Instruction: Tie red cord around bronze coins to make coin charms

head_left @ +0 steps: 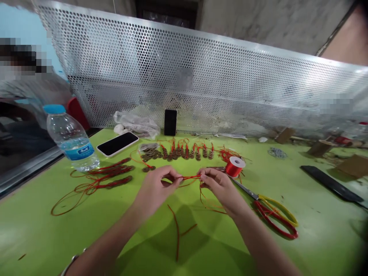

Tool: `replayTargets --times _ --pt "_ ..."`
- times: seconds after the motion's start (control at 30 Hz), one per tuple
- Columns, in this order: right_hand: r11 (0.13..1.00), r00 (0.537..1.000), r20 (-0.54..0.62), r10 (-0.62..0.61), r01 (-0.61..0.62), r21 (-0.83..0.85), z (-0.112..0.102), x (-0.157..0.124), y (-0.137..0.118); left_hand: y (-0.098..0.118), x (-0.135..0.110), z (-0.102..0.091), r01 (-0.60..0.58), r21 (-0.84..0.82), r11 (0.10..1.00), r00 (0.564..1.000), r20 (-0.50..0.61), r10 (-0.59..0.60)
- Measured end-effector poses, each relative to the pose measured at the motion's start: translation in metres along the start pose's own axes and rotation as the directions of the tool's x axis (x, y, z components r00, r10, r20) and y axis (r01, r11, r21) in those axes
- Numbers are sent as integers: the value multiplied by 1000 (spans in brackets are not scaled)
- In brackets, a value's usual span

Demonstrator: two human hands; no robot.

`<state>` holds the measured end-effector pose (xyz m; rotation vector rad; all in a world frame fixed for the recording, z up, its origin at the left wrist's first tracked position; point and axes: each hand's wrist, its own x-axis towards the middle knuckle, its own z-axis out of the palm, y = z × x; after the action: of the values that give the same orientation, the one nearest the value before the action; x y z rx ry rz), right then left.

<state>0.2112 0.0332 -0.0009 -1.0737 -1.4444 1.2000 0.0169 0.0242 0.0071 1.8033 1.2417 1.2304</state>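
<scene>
Between my two hands a red cord is stretched, several strands side by side. My left hand pinches one end between thumb and forefinger. The other end is pinched by my right hand, from which loose cord hangs to the table. Beyond my hands stands a row of coin strings with red loops on top. Close to my right hand are a spool of red cord and scissors with one red and one yellow handle. Left of my left hand lie strung coins with long red cords.
A water bottle stands at the left, next to a phone. Another phone leans on the perforated metal screen. Cord scraps lie in front; a black flat object lies right. A person is far left.
</scene>
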Motion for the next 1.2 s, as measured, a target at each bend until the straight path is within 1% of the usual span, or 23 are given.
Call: replayTargets --times 0.07,0.17,0.3,0.37,0.43,0.5,0.57,0.63,0.7,0.77,0.8,0.87,0.93,1.0,1.07,1.13,1.17,1.2 --pt "1000 1000 -3 -16 16 -23 -1 0 0 1 1 -2 -10 28 1000 1000 25 10" --pt "996 999 39 -32 36 -82 -3 0 1 2 3 -6 -34 86 996 999 33 31" --pt "984 990 141 -11 36 -175 -7 0 0 3 7 -14 -59 106 993 998 -13 61" --pt "979 986 166 2 32 -203 -10 1 0 2 9 -19 -57 119 991 997 -35 62" --pt "980 986 165 8 25 -195 -13 2 1 1 11 -23 -50 160 986 997 -44 58" --pt "992 987 159 22 -2 -123 -16 2 1 -1 13 -26 -48 200 979 998 -40 58" --pt "999 986 158 45 -48 19 -19 2 1 -1 14 -27 -48 226 973 998 -25 55" --pt "979 988 143 59 -85 187 -23 1 0 -2 14 -28 -37 244 969 999 -19 43" --pt "936 994 92 64 -92 340 -28 2 -2 -1 15 -29 -15 253 967 999 -39 26" --pt "888 996 -24 80 -61 456 -35 5 -3 -2 16 -30 14 232 973 998 -67 2" --pt "869 990 -102 93 -31 494 -39 6 -4 -2 16 -31 27 213 977 997 -75 -11" --pt "844 963 -247 109 42 535 -47 9 -7 -2 17 -32 54 168 984 996 -80 -41" --pt "839 944 -316 90 99 535 -53 11 -8 -2 17 -32 85 132 988 994 -83 -74" --pt "860 938 -343 45 138 492 -59 12 -9 -2 18 -32 121 104 987 989 -93 -111" --pt "923 934 -357 -1 138 358 -67 12 -7 0 19 -32 152 83 985 984 -107 -143" --pt "990 939 -338 -59 100 104 -75 12 -2 2 20 -32 168 65 984 980 -120 -159" --pt "995 947 -305 -96 80 -62 -80 12 2 2 20 -32 172 57 984 978 -127 -163" --pt "970 958 -255 -129 68 -235 -83 12 6 2 20 -32 174 49 984 977 -132 -166"
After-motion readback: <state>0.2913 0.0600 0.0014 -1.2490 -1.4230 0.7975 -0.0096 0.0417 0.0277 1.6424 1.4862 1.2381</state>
